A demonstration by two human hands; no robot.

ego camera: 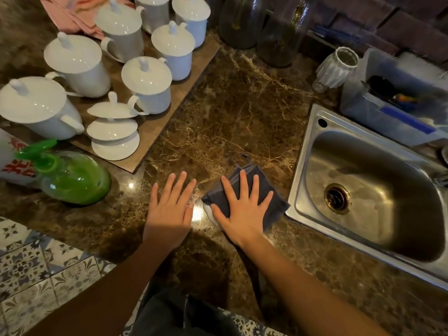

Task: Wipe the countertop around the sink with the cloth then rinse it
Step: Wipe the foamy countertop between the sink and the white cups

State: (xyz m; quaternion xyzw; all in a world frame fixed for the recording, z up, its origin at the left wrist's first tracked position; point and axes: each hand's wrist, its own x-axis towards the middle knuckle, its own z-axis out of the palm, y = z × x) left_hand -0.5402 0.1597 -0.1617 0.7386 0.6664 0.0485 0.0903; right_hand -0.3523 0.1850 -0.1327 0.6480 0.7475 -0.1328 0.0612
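- My right hand (242, 209) presses flat on the dark grey cloth (278, 207), just beside the steel sink (303, 170).
- My left hand (169, 212) lies flat on the brown marble table (230, 112).
- The round green bottle (75, 180) holds green liquid.

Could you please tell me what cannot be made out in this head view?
Head view:
- The countertop under the cloth: hidden by cloth and right hand.
- The metal part over the sink: cut off by the right edge.
- The tub contents: dark, blurred.
- The glass jars, tops: cut off by the top edge.
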